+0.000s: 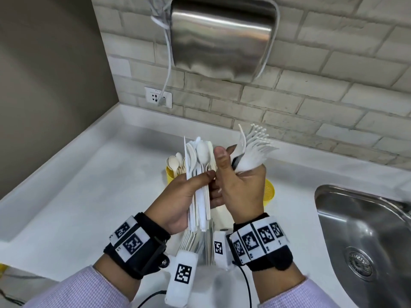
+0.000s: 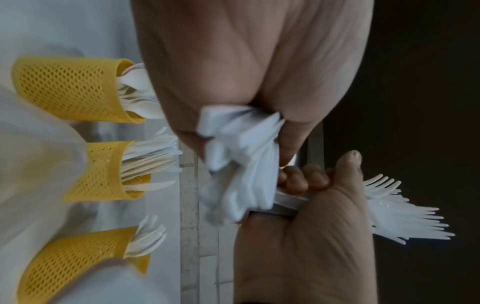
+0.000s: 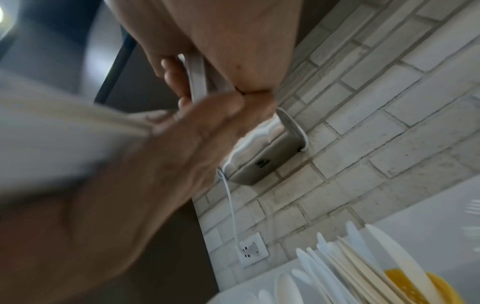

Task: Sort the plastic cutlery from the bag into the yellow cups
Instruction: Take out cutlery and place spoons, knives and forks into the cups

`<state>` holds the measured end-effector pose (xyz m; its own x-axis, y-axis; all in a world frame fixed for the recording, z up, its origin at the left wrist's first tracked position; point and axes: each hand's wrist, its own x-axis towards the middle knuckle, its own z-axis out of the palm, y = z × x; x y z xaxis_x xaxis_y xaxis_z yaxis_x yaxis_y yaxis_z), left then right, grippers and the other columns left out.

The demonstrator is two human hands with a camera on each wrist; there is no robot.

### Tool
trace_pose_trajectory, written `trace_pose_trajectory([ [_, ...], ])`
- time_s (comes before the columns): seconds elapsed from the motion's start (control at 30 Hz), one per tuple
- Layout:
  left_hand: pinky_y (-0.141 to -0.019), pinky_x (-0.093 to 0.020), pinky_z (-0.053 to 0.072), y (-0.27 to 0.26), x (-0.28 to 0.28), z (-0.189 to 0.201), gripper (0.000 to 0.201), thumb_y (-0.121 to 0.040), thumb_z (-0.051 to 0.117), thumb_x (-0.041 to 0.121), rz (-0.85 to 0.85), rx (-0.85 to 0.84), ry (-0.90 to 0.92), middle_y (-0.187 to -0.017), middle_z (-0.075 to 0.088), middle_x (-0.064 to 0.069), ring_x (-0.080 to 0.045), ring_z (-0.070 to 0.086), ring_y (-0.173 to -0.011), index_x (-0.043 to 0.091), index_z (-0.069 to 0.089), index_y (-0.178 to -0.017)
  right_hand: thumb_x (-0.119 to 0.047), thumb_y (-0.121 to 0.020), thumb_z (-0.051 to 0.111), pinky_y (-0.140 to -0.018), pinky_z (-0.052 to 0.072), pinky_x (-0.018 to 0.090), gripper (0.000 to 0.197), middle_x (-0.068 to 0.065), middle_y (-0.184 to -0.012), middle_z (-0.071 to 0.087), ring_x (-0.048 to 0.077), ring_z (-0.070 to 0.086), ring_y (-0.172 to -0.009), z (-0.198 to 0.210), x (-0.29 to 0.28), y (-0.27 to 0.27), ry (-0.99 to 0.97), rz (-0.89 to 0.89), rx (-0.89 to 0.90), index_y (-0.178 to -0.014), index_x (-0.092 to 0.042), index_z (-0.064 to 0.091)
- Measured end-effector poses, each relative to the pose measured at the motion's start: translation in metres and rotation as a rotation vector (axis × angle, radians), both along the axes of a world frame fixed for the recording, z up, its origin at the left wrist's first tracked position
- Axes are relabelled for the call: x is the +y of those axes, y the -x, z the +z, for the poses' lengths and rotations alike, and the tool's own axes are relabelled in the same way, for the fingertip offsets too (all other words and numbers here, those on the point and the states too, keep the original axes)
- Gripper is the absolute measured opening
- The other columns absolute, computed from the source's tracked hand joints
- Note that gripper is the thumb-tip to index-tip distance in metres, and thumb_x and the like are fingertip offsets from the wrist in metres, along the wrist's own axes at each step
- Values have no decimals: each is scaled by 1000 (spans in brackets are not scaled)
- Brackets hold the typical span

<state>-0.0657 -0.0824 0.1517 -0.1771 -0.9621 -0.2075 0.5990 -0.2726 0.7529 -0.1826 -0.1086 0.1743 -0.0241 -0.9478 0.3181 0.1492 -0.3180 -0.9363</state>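
Note:
My left hand point(image 1: 208, 185) grips a bundle of white plastic spoons and knives point(image 1: 199, 165) by the handles, bowls pointing up. Right beside it, my right hand point(image 1: 240, 174) grips a fan of white forks point(image 1: 253, 147), thumb up and nearly touching the left thumb. Behind the hands stand yellow mesh cups; the spoon cup point(image 1: 171, 174) and part of another cup point(image 1: 269, 192) show. The left wrist view shows three: spoon cup point(image 2: 72, 88), knife cup point(image 2: 106, 170), fork cup point(image 2: 75, 265). Below my wrists lies more cutlery in what looks like a clear bag point(image 1: 195, 245).
A steel sink point(image 1: 364, 236) is set into the white counter point(image 1: 89, 196) at the right. On the brick wall hang a metal hand dryer point(image 1: 222, 36) and, below it, a socket point(image 1: 158, 97) with the dryer's cable plugged in. A grey wall closes the left side.

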Motion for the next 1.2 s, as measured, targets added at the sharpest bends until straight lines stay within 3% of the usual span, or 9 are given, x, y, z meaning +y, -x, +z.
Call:
trace_pose_trajectory([
  [0.13, -89, -47, 61, -8, 3, -4, 38, -101, 57, 13, -23, -65, 18, -117, 61, -34, -45, 61, -107, -11, 57, -131, -33, -90, 69, -52, 45, 21, 32, -13, -52, 56, 6, 54, -48, -2, 2, -7, 13, -12, 22, -66, -16, 56],
  [0.23, -75, -44, 62, -15, 4, -10, 25, -107, 53, 19, -9, -404, 98, -100, 75, -20, -36, 73, -79, 1, 63, -120, -25, -96, 66, -45, 42, 19, 37, -14, -46, 49, 4, 48, -41, 5, 2, -7, -34, -34, -1, -61, -21, 53],
  [0.33, -61, -45, 52, -22, 6, -20, 22, -105, 56, 21, 73, -710, 193, -70, 66, -5, -25, 59, -51, 0, 61, -108, -25, -94, 72, -56, 48, 26, 24, -7, -57, 63, 11, 58, -51, 0, -2, -2, 15, 17, 119, -72, -17, 68],
  [0.47, -53, -33, 47, -23, 8, -19, 43, -105, 52, 18, 108, -819, 324, -73, 60, -11, -26, 46, -51, 52, 62, -128, -9, -88, 78, -64, 49, 17, 6, -14, -60, 66, 4, 64, -58, -11, 0, 0, 13, 108, 302, -88, -11, 72],
  [0.5, -53, -28, 47, -25, 9, -19, 45, -105, 52, 19, 127, -824, 342, -75, 65, 1, -20, 48, -52, 57, 61, -129, -8, -88, 78, -66, 50, 17, 7, -14, -61, 66, 5, 65, -61, -13, 1, -1, 18, 103, 329, -88, -13, 72],
  [0.63, -53, -3, 42, -30, 6, -19, 40, -103, 57, 16, 201, -862, 357, -70, 64, 30, 12, 58, -60, 46, 63, -130, -8, -88, 77, -73, 55, 26, 11, -10, -67, 70, 11, 69, -70, -16, -1, -9, 11, 60, 355, -82, -16, 72],
  [0.8, -58, -5, 42, -33, -1, -19, 38, -99, 63, 16, 246, -866, 368, -73, 65, 30, 13, 59, -63, 38, 65, -131, -8, -88, 75, -70, 53, 24, 11, -4, -69, 72, 13, 70, -69, -13, -3, -15, 24, 18, 329, -81, -17, 72],
  [0.93, -80, -30, 54, -36, -11, -24, 38, -94, 72, 20, 299, -874, 370, -96, 74, 18, -3, 70, -88, 31, 63, -130, -3, -89, 73, -64, 47, 18, 25, -14, -60, 64, 4, 60, -59, -5, -8, -18, 42, -26, 227, -75, -23, 69],
  [1.2, -77, -25, 56, -34, -18, -26, 33, -91, 75, 21, 351, -920, 380, -93, 74, 9, -9, 70, -84, 30, 64, -121, -1, -91, 71, -70, 53, 25, 15, -6, -72, 70, 12, 68, -70, -2, -21, -16, 82, -41, 117, -88, -15, 67],
])
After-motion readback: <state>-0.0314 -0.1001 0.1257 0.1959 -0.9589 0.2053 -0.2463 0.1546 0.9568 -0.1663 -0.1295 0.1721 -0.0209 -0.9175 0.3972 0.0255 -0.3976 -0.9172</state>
